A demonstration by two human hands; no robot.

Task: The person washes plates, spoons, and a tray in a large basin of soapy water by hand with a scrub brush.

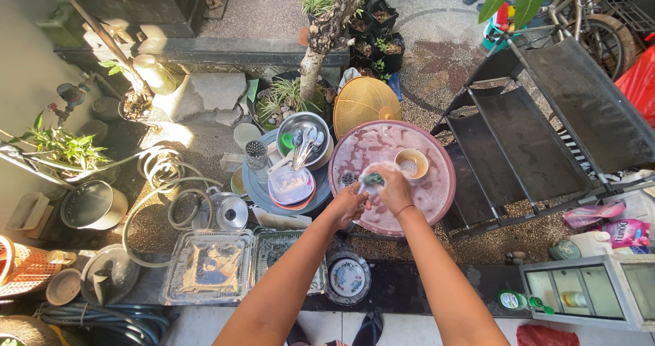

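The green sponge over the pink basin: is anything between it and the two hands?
Nothing visible. Both hands, the left hand and the right hand, already meet around the green sponge above the soapy pink basin; a cup floats beside them.
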